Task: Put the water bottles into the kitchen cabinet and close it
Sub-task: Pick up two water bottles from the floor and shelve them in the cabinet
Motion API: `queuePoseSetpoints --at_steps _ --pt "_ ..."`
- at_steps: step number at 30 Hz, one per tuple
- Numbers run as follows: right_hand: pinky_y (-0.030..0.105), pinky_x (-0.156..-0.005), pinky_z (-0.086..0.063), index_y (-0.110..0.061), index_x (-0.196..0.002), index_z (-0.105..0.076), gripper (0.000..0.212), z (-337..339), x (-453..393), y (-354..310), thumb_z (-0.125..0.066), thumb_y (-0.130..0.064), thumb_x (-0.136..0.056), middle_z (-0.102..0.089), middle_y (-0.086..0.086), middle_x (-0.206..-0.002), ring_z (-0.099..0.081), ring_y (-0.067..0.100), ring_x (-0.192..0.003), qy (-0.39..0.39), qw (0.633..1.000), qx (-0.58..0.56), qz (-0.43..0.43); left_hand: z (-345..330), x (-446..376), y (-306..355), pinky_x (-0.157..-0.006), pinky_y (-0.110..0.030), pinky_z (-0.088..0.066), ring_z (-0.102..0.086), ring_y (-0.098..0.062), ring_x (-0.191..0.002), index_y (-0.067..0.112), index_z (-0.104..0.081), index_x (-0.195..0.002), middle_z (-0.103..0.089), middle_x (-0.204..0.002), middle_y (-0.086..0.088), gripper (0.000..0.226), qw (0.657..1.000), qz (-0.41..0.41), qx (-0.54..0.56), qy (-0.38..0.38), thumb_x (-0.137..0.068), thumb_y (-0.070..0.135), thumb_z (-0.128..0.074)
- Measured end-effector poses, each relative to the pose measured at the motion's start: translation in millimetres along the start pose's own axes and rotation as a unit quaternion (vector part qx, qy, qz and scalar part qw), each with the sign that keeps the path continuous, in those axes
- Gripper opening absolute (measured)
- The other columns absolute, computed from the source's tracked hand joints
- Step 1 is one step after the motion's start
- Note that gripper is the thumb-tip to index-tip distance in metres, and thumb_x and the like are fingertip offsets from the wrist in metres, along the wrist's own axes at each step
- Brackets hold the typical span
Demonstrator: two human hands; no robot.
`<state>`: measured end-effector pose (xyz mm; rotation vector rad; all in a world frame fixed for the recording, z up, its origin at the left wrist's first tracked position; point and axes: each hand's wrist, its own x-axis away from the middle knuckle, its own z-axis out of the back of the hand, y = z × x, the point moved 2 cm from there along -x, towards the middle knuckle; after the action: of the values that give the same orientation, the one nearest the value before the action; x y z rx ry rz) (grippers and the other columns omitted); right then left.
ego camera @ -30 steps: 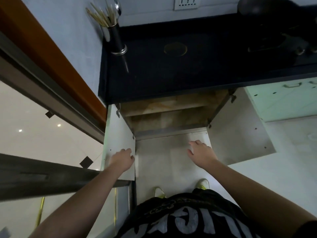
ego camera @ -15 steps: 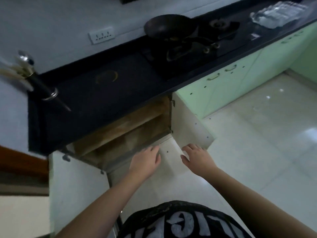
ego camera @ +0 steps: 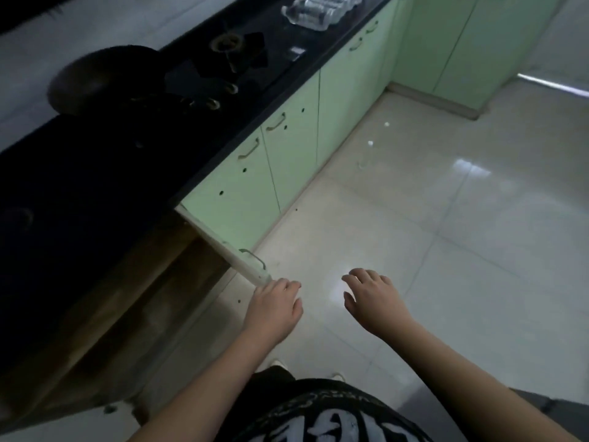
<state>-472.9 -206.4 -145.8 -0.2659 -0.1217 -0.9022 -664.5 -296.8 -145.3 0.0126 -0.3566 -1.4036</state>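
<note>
Clear plastic water bottles (ego camera: 318, 9), wrapped as a pack, lie on the black tabletop (ego camera: 95, 173) at the top centre of the frame, well apart from both hands, which sit low in the middle. Below the tabletop at the left, the kitchen cabinet (ego camera: 134, 298) stands open, its brown inside in shadow. Its pale green door (ego camera: 223, 231) swings out toward the lower centre, a metal handle (ego camera: 253, 257) near its free end.

At that free end, the left hand (ego camera: 274, 309) has its fingers (ego camera: 288, 287) loosely curled, touching or just beside the door's corner; whether they grip it cannot be told. To its right, the right hand (ego camera: 373, 299) hovers palm down over the floor (ego camera: 446, 234), fingers spread and relaxed, holding nothing.

A dark pan (ego camera: 102, 79) and a stove burner (ego camera: 228, 44) sit on the tabletop between the open cabinet and the bottles. Right of the door, the glossy tiled floor lies wide and bare up to the closed green cabinet fronts (ego camera: 318, 122).
</note>
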Motion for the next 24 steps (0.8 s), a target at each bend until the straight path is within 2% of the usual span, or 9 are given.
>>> queuePoseSetpoints --at_steps 4,7,9,12,14,19,24 --pt "0.039 -0.067 -0.055 -0.014 -0.1 -0.069 0.031 0 -20 34 -0.078 -0.025 -0.072 -0.069 0.005 -0.1 -0.067 0.029 -0.084 -0.013 0.999 -0.022 -0.041 -4 -44 16 -0.086 -0.039 -0.048 -0.062 -0.022 -0.103 0.019 -0.065 -0.118 -0.065 -0.112 -0.001 0.039 0.998 -0.06 -0.029 0.008 -0.086 0.034 -0.05" --pt "0.041 -0.07 -0.054 -0.015 -0.105 -0.069 0.031 2 -45 57 -0.073 -0.029 -0.078 -0.068 0.005 -0.105 -0.067 0.029 -0.09 -0.026 0.997 -0.027 -0.066 -3 -87 22 -0.077 -0.034 -0.052 -0.065 -0.022 -0.092 0.02 -0.07 -0.105 -0.068 -0.102 -0.001 0.038 0.993 -0.095 -0.062 0.018 -0.079 0.034 -0.045" --pt "0.041 -0.078 -0.051 -0.016 -0.114 -0.066 0.033 6 -64 76 -0.066 -0.033 -0.086 -0.066 0.004 -0.115 -0.064 0.029 -0.099 -0.033 0.996 -0.027 -0.077 -1 -125 26 -0.077 -0.036 -0.053 -0.064 -0.023 -0.094 0.018 -0.068 -0.108 -0.068 -0.104 -0.003 0.034 0.99 -0.119 -0.076 0.018 -0.08 0.031 -0.052" --pt "0.037 -0.097 -0.04 -0.022 -0.133 -0.053 0.041 22 -94 106 -0.046 -0.041 -0.097 -0.053 -0.001 -0.135 -0.051 0.024 -0.121 -0.064 0.993 -0.023 -0.098 7 -178 33 -0.076 -0.037 -0.053 -0.064 -0.025 -0.094 0.016 -0.068 -0.111 -0.069 -0.105 -0.005 0.037 0.987 -0.134 -0.084 -0.002 -0.076 0.027 -0.071" --pt "0.035 -0.102 -0.034 -0.025 -0.137 -0.048 0.044 36 -110 125 -0.04 -0.045 -0.099 -0.047 -0.004 -0.14 -0.045 0.021 -0.127 -0.071 0.989 -0.042 -0.125 15 -208 42 -0.075 -0.038 -0.053 -0.064 -0.025 -0.092 0.016 -0.068 -0.11 -0.068 -0.103 -0.005 0.037 0.984 -0.156 -0.087 -0.009 -0.076 0.029 -0.072" --pt "0.034 -0.101 -0.033 -0.024 -0.135 -0.05 0.046 67 -148 172 -0.037 -0.049 -0.1 -0.05 -0.003 -0.138 -0.047 0.021 -0.125 -0.023 0.98 -0.059 -0.19 36 -292 69 -0.074 -0.04 -0.05 -0.062 -0.028 -0.089 0.014 -0.064 -0.109 -0.066 -0.098 -0.008 0.033 0.962 -0.236 -0.135 0.009 -0.078 0.025 -0.066" --pt "0.034 -0.1 -0.034 -0.023 -0.135 -0.05 0.046 78 -169 223 -0.038 -0.049 -0.099 -0.051 -0.004 -0.137 -0.048 0.019 -0.124 0.006 0.964 -0.084 -0.252 53 -364 110 -0.072 -0.039 -0.051 -0.063 -0.028 -0.086 0.015 -0.066 -0.109 -0.068 -0.096 -0.008 0.038 0.949 -0.284 -0.133 0.04 -0.074 0.028 -0.07"
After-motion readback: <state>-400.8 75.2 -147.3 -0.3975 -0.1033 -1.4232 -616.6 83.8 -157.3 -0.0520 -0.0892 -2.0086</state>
